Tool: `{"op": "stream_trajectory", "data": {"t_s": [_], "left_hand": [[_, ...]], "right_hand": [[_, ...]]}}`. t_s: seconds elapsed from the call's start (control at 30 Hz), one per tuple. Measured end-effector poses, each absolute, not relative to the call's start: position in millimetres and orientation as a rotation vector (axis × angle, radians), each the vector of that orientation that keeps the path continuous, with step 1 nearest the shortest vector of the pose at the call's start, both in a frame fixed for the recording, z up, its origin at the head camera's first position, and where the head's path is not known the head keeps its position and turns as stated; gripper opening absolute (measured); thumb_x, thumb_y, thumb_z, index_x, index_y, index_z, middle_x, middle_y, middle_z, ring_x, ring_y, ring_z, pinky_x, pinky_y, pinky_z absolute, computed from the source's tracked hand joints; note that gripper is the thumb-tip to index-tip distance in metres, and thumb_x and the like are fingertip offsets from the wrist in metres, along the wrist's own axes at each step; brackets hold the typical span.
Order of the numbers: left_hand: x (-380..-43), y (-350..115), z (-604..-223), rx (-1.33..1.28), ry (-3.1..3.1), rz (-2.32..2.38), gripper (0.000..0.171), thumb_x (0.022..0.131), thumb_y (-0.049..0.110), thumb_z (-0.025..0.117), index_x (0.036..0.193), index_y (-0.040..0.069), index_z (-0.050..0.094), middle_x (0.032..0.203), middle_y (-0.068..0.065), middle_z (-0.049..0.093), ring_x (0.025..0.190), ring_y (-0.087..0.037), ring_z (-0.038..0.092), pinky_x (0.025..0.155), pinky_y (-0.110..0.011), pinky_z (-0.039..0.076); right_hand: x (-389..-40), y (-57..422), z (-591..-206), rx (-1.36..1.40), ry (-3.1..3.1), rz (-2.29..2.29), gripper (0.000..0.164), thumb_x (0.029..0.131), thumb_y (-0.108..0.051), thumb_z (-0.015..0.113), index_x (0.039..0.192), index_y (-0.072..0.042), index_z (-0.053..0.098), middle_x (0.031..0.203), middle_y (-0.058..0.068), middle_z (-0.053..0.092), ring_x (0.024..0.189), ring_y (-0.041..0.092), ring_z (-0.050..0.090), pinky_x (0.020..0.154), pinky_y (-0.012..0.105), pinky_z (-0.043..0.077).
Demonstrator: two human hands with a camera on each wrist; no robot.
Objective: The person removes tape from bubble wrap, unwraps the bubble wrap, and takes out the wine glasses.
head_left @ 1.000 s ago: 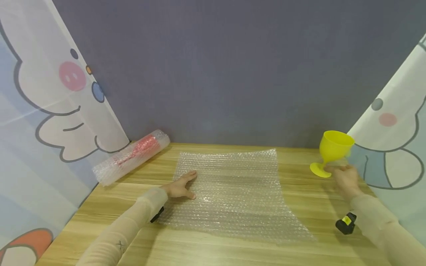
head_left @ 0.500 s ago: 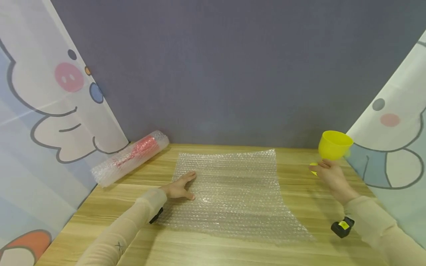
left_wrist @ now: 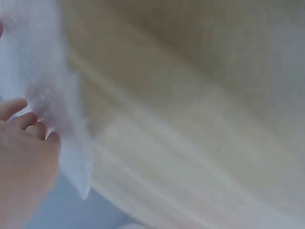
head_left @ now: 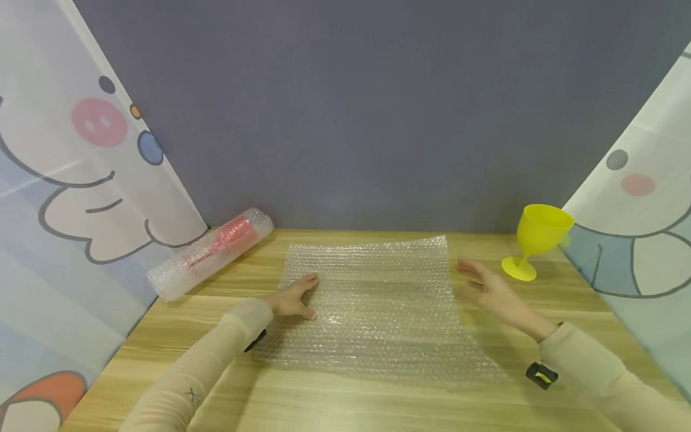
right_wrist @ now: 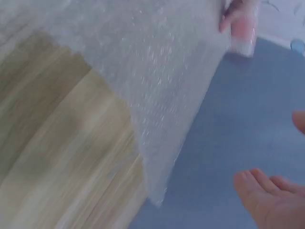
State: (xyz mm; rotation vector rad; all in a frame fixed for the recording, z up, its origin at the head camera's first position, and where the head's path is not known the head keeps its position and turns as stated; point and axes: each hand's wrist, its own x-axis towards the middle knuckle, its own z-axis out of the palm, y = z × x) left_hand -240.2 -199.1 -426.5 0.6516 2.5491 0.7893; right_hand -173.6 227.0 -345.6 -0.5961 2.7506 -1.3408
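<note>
A sheet of bubble wrap (head_left: 372, 318) lies spread on the wooden table. My left hand (head_left: 291, 300) rests on the sheet's left edge with fingers and thumb apart; the left wrist view shows that hand (left_wrist: 28, 152) beside the wrap (left_wrist: 52, 95). Just past the sheet's right edge hovers my right hand (head_left: 499, 300), its fingers extended and holding nothing. In the right wrist view this hand (right_wrist: 271, 195) is apart from the wrap (right_wrist: 157, 71). The yellow goblet (head_left: 542, 231) stands upright at the back right, a short way beyond my right hand and not touched.
At the back left lies a bubble-wrapped roll (head_left: 213, 252) with something red inside. A dark grey wall (head_left: 367, 120) rises behind the wooden table (head_left: 324, 402). Cartoon-printed cloths (head_left: 59, 210) hang on both sides.
The right hand moves from behind the goblet's base, passes in front of its stem, then shifts left to the wrap's right edge. The goblet and left hand stay in place.
</note>
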Motion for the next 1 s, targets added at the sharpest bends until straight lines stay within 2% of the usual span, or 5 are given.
{"op": "stream_trajectory", "data": {"t_s": [0.17,0.43,0.57,0.7,1.0], "left_hand": [[-241,-196,-421,0.665,2.582,0.679,0.087,0.077,0.025,0.072,0.143,-0.002,0.022,0.153,-0.017,0.007,0.140,-0.037,0.007,0.113,-0.053,0.013],[-235,-189,-414,0.693,2.615,0.632,0.079,0.076,0.022,0.072,0.139,-0.003,0.032,0.152,-0.020,0.009,0.139,-0.039,0.012,0.112,-0.055,0.016],[-230,-187,-411,0.742,2.616,0.626,0.074,0.079,0.024,0.070,0.139,-0.002,0.034,0.151,-0.021,0.012,0.138,-0.040,0.015,0.111,-0.055,0.016],[-216,-181,-404,0.826,2.621,0.589,0.072,0.080,0.024,0.068,0.137,-0.004,0.035,0.149,-0.024,0.017,0.137,-0.041,0.017,0.112,-0.054,0.016],[-168,-179,-392,0.798,2.873,0.404,0.063,0.077,0.024,0.071,0.128,-0.004,0.048,0.139,-0.025,0.039,0.124,-0.041,0.042,0.103,-0.053,0.036]], "right_hand": [[-160,208,-351,-0.741,2.773,-1.187,0.063,0.086,-0.019,0.063,0.134,0.009,0.033,0.135,0.032,0.036,0.118,0.051,0.041,0.095,0.058,0.039],[-146,193,-365,-0.847,2.745,-0.944,0.060,0.087,-0.029,0.061,0.134,0.001,0.038,0.141,0.026,0.032,0.119,0.047,0.042,0.095,0.056,0.041],[-142,188,-375,-0.930,2.786,-0.810,0.056,0.085,-0.024,0.063,0.130,0.003,0.043,0.138,0.026,0.037,0.122,0.046,0.040,0.097,0.058,0.037],[-140,186,-385,-1.055,2.824,-0.683,0.053,0.083,-0.019,0.065,0.126,0.006,0.046,0.131,0.027,0.044,0.116,0.043,0.047,0.095,0.056,0.040],[-132,188,-396,-1.076,2.868,-0.475,0.056,0.083,-0.025,0.064,0.126,0.007,0.047,0.131,0.027,0.045,0.118,0.042,0.046,0.097,0.055,0.040]]}}
